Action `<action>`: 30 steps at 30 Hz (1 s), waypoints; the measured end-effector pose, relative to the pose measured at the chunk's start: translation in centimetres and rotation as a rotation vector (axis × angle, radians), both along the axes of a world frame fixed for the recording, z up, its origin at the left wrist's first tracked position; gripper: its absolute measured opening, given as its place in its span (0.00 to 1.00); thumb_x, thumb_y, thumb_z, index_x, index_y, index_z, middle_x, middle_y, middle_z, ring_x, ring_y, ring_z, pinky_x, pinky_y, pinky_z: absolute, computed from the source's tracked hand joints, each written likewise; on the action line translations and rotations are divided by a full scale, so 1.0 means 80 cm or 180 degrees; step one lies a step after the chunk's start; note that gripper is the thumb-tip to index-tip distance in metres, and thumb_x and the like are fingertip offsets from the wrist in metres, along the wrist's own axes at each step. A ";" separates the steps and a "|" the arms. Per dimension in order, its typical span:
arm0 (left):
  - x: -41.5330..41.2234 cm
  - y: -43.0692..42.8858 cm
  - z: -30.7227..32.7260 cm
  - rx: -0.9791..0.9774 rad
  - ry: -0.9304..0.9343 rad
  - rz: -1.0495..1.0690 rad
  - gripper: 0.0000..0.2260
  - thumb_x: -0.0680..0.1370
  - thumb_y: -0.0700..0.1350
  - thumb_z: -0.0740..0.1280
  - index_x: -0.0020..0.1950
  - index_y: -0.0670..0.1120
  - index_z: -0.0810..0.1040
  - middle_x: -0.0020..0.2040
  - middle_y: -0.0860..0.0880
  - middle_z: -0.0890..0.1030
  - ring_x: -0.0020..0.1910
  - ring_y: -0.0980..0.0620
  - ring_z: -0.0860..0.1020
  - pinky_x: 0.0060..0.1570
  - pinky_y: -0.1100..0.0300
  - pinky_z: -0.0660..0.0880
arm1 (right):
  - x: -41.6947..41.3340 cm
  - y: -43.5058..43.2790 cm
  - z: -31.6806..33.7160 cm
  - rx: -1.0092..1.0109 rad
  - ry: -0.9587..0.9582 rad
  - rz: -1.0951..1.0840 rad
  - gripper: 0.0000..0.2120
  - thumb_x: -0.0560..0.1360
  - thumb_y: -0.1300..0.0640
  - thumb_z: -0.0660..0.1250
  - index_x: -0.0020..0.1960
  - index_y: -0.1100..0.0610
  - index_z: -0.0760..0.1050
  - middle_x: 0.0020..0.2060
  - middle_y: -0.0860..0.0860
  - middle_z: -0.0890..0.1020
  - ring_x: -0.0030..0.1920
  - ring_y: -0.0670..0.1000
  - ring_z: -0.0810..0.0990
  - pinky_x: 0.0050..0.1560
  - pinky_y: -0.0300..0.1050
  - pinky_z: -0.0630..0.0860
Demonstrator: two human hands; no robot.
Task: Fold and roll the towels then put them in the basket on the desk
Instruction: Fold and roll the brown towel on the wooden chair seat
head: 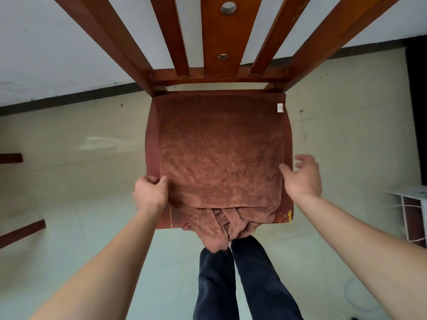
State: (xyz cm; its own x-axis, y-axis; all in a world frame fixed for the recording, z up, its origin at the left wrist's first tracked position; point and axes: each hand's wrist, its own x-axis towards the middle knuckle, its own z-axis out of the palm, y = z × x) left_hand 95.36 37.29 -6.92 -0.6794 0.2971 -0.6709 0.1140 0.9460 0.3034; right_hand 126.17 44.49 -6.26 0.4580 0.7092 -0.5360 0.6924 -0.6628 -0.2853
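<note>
A rust-brown towel [219, 151] lies spread flat over the seat of a wooden chair [151, 144], with a small white label at its far right corner. Its near end is bunched and hangs off the seat's front edge. My left hand [150, 192] pinches the towel's near left edge between thumb and fingers. My right hand [302, 176] hovers at the towel's near right edge with fingers spread, thumb tip touching the fabric. No basket or desk is in view.
The chair's slatted back [217, 42] rises toward a white wall. Pale floor surrounds the chair. My legs in dark trousers [242, 280] stand just in front of the seat. A white wire rack [413, 215] stands at the right; dark wooden pieces [20, 232] show at the left edge.
</note>
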 end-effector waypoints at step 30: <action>0.000 -0.102 -0.019 -0.0100 -0.0610 0.0129 0.14 0.73 0.36 0.72 0.36 0.47 0.67 0.34 0.48 0.75 0.32 0.50 0.72 0.33 0.59 0.68 | 0.043 -0.114 -0.025 -0.0448 0.0922 -0.0780 0.09 0.71 0.59 0.74 0.48 0.51 0.77 0.43 0.51 0.81 0.46 0.55 0.82 0.54 0.55 0.80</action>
